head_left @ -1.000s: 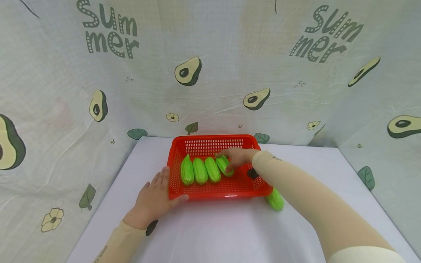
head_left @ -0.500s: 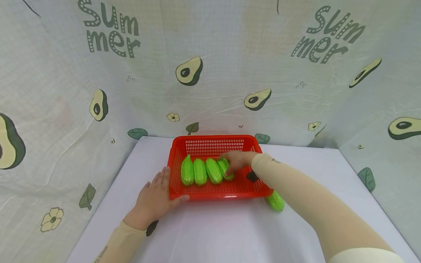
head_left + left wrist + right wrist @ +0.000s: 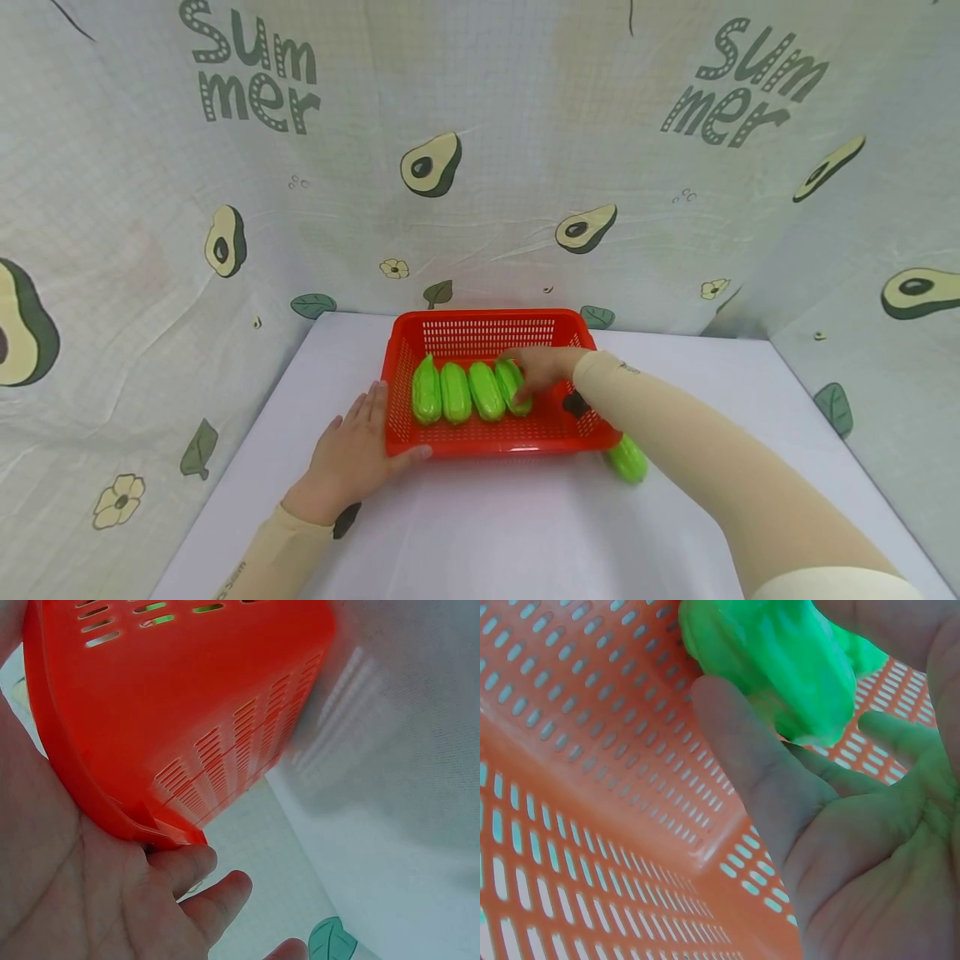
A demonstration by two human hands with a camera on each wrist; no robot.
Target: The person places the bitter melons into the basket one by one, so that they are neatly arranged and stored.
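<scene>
A red perforated plastic basket (image 3: 504, 447) holds a row of glossy green elongated vegetables (image 3: 456, 392), lying side by side. My right hand (image 3: 546, 368) reaches over the right rim and holds the rightmost green vegetable (image 3: 508, 381) between thumb and fingers, near its two ends. In the right wrist view, this vegetable (image 3: 780, 667) lies between the thumb and a finger of the hand (image 3: 855, 847). With its fingers straight, my left hand (image 3: 352, 454) rests against the basket's left front corner. The left wrist view shows the rim lying against the palm (image 3: 90, 877).
One more green vegetable (image 3: 628, 460) lies on the white table (image 3: 480, 533), outside the basket's front right corner and partly hidden by the right arm. A printed cloth (image 3: 495, 167) stands behind and at both sides of the table.
The rightmost green vegetable has shifted slightly forward, toward me, with the right hand, and lies closer against its neighbour. The left hand and the basket have stayed in place.
</scene>
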